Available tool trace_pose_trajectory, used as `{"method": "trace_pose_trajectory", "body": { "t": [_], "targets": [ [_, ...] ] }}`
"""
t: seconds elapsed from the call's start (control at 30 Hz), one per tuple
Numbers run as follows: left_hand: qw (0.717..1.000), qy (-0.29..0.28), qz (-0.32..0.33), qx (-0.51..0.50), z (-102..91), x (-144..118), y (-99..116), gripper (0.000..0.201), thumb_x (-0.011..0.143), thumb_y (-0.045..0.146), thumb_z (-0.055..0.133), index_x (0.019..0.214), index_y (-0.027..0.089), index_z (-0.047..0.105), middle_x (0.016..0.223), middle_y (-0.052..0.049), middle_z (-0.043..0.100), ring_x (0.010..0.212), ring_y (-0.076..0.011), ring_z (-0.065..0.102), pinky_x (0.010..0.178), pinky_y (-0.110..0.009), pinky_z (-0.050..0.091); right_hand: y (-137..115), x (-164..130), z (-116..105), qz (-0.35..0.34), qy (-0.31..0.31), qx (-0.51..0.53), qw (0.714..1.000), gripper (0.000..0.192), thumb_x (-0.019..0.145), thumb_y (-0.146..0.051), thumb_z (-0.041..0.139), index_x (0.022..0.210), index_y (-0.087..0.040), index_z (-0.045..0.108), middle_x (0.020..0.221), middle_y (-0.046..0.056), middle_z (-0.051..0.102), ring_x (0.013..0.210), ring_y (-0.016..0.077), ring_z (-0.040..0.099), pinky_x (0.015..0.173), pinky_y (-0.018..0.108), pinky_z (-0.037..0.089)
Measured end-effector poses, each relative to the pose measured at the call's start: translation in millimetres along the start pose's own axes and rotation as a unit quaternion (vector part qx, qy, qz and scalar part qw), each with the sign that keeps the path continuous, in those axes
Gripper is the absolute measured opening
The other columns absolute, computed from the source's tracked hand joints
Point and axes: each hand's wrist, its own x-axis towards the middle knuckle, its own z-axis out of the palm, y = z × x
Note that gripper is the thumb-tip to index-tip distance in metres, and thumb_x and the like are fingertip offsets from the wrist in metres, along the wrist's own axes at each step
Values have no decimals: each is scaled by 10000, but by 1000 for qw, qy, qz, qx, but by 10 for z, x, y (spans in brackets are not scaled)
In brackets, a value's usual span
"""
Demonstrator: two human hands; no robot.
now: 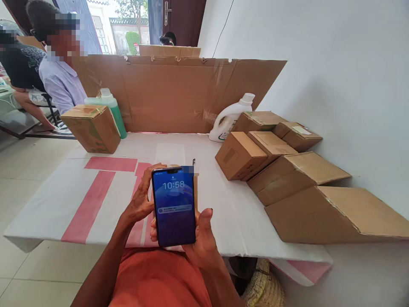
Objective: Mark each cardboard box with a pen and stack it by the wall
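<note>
Plainly, the phone, lit and reading 10:58, is held upright above the near edge of the cloth-covered counter, with the right hand gripping it from behind, fingers wrapped round to its left edge and thumb raised beside the right one. The left hand curves along the phone's upper left side, its fingertips partly hidden, so I cannot tell whether they grip. Beyond stand a carton beside a green bottle, a white jug and a cardboard panel.
</note>
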Motion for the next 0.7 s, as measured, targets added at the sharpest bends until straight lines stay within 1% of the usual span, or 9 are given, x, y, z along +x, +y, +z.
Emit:
{"method": "trace_pose_trajectory", "body": {
  "t": [0.07, 0.13, 0.2, 0.27, 0.37, 0.43, 0.5, 0.57, 0.7],
  "targets": [
    [1000, -18, 13, -19, -21, 11, 34, 621, 922, 550, 687, 1456, 261, 562, 1410, -130, 642, 1346, -363, 587, 1162, -534, 467, -38, -38, -2, -6, 13, 3, 1000, 864, 882, -922, 490, 1228, -180, 767, 968, 139, 836, 815, 295, 826, 828, 485, 678],
    [998, -26, 13, -48, -47, 23, 46, 682, 894, 547, 730, 1485, 282, 517, 1522, -125, 559, 1419, -369, 533, 1185, -525, 441, -119, -80, -45, -11, 46, 2, 999, 857, 864, -924, 527, 1133, -157, 800, 950, 138, 837, 787, 277, 820, 785, 432, 681],
    [997, -22, 2, -69, -76, 35, 30, 681, 872, 533, 763, 1465, 300, 520, 1550, -109, 524, 1436, -362, 512, 1188, -508, 430, -231, -118, -170, -24, 117, -11, 993, 837, 848, -920, 565, 1028, -142, 816, 923, 136, 836, 754, 259, 809, 724, 381, 674],
    [997, -12, -9, -81, -102, 48, -3, 669, 861, 517, 779, 1447, 312, 531, 1556, -95, 508, 1420, -349, 515, 1176, -489, 431, -332, -148, -406, -59, 225, -40, 972, 798, 835, -906, 607, 996, -150, 805, 888, 119, 830, 725, 244, 793, 676, 355, 657],
    [995, -1, -18, -96, -124, 67, -38, 660, 856, 520, 772, 1439, 316, 539, 1535, -85, 512, 1343, -328, 555, 1127, -462, 461, -368, -179, -934, -132, 401, -120, 898, 732, 779, -878, 695, 993, -182, 763, 818, 58, 797, 696, 218, 744, 658, 336, 614],
    [995, 4, -20, -97, -126, 73, -36, 663, 854, 525, 764, 1439, 307, 541, 1500, -87, 533, 1303, -323, 571, 1092, -447, 481, -292, -190, -1305, -129, 467, -205, 850, 729, 716, -907, 701, 846, -190, 707, 720, 24, 729, 625, 191, 652, 611, 320, 545],
    [995, 3, -25, -92, -122, 76, -16, 671, 851, 528, 757, 1440, 293, 539, 1449, -89, 564, 1274, -321, 581, 1066, -435, 493, -168, -193, -1601, -79, 487, -309, 813, 743, 714, -963, 596, 696, -220, 602, 622, 13, 633, 566, 182, 533, 556, 330, 452],
    [996, 0, -34, -87, -118, 81, 7, 679, 848, 528, 754, 1441, 281, 533, 1414, -89, 584, 1253, -317, 588, 1051, -424, 499, -45, -189, -1781, -33, 484, -408, 773, 725, 776, -973, 446, 631, -264, 492, 574, 7, 549, 554, 185, 451, 541, 342, 377],
    [995, 7, -49, -92, -126, 132, 7, 659, 852, 540, 747, 1411, 261, 538, 1387, -94, 608, 1266, -321, 584, 1032, -405, 503, 63, -152, -1878, -11, 476, -524, 706, 649, 874, -887, 313, 605, -301, 380, 551, 9, 480, 569, 201, 410, 567, 348, 309]
  ]
}}
